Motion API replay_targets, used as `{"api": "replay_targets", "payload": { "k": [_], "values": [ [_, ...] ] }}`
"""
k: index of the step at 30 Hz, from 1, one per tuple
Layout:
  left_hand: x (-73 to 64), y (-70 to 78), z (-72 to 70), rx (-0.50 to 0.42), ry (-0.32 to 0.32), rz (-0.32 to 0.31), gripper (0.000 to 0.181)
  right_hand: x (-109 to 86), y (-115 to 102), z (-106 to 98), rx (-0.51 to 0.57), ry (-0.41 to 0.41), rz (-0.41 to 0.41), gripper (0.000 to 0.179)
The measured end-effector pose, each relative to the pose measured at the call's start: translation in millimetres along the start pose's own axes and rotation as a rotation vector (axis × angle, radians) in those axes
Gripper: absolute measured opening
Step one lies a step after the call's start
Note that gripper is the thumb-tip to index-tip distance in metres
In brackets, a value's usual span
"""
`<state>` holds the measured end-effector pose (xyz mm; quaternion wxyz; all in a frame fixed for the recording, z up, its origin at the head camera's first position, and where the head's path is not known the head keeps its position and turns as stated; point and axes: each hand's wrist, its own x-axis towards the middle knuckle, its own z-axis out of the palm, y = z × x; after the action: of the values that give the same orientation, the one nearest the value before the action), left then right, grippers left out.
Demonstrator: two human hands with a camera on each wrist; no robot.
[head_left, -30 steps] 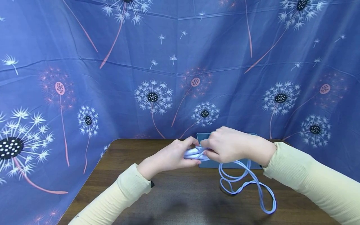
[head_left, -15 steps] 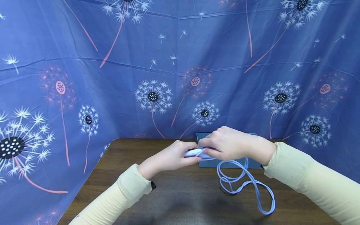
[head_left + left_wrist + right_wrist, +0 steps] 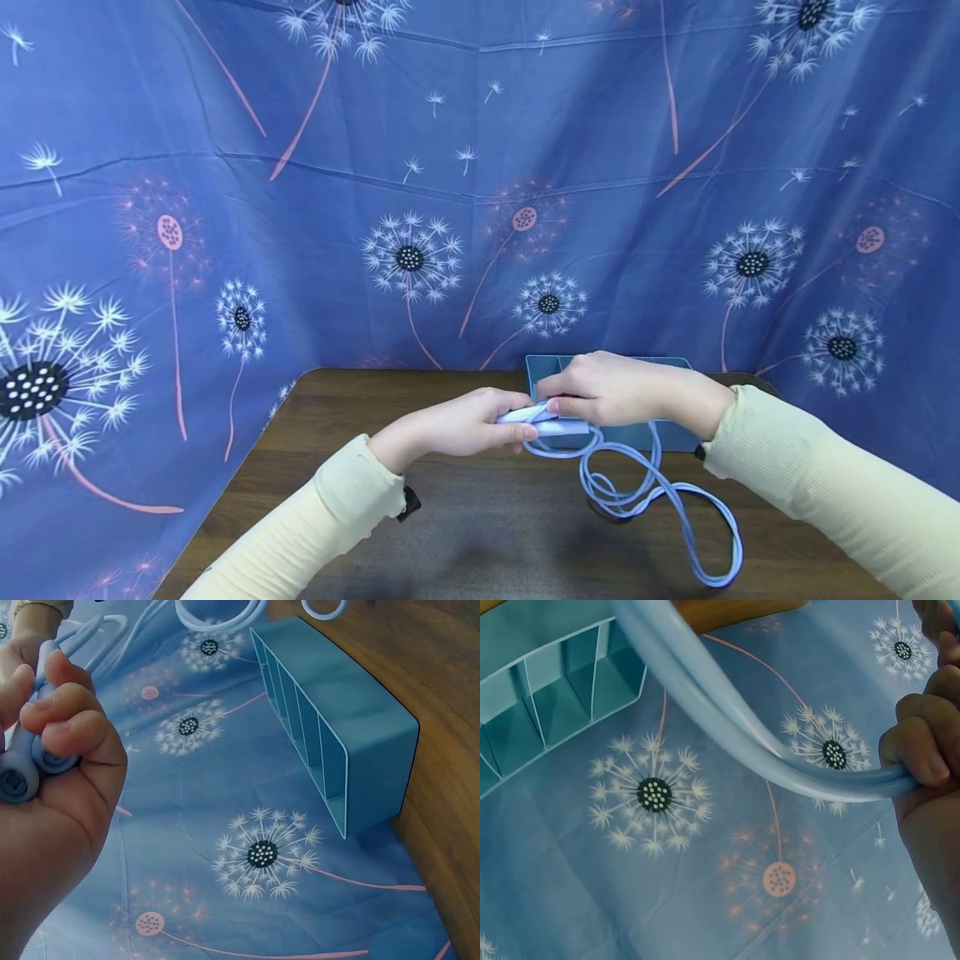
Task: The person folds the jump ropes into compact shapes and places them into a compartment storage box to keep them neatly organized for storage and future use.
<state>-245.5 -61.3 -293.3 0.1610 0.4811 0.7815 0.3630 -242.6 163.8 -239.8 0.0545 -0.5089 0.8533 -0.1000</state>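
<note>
A pale blue jump rope hangs between my hands. My left hand (image 3: 472, 421) grips its two handles (image 3: 558, 427) side by side; their round end caps (image 3: 16, 780) poke out of the fist in the left wrist view. Just right of it, my right hand (image 3: 607, 387) pinches the doubled cord (image 3: 727, 735) close to the handles, with its fingertips bent over the strands in the right wrist view. Below that hand, the remaining cord (image 3: 731, 533) trails in loose loops over the table.
Behind the hands, a teal divided box (image 3: 667, 437) stands at the table's back edge; its compartments (image 3: 562, 682) show in the right wrist view. The brown wooden table (image 3: 360, 517) meets a blue dandelion-print cloth (image 3: 465, 108) hanging behind and on both sides.
The handles have spread apart, one now showing below the other with a cord loop under them. My right hand has dropped slightly. The trailing loops have sunk a little lower.
</note>
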Motion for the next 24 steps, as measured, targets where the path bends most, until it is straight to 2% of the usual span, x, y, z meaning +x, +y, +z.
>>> {"api": "replay_targets", "payload": {
  "k": [5, 11, 14, 17, 20, 22, 24],
  "values": [
    [-0.8, -0.1, -0.4, -0.002, -0.034, 0.009, 0.015, -1.5, 4.7, 3.7, 0.148, 0.019, -0.048, 0.021],
    [-2.1, -0.6, -1.0, -0.002, -0.041, 0.021, 0.022, -3.9, 12.1, 14.4, 0.394, 0.054, -0.076, 0.026],
    [-3.2, 0.0, -1.3, -0.032, -0.041, 0.010, 0.021, -5.3, 13.5, 22.0, 0.539, 0.063, -0.061, 0.028],
    [-4.8, 1.2, -1.9, -0.077, -0.033, -0.001, 0.020, -8.1, 15.7, 29.7, 0.688, 0.082, -0.013, 0.033],
    [-5.8, 1.3, -2.8, -0.120, -0.018, -0.001, 0.023, -9.5, 19.5, 37.4, 0.886, 0.113, 0.008, 0.039],
    [-6.0, 0.6, -3.6, -0.156, -0.007, 0.001, 0.025, -9.2, 22.3, 43.3, 1.038, 0.142, -0.016, 0.041],
    [-6.2, -0.9, -4.4, -0.201, 0.007, 0.006, 0.027, -8.1, 25.3, 50.6, 1.152, 0.177, -0.087, 0.040]
  ]
}}
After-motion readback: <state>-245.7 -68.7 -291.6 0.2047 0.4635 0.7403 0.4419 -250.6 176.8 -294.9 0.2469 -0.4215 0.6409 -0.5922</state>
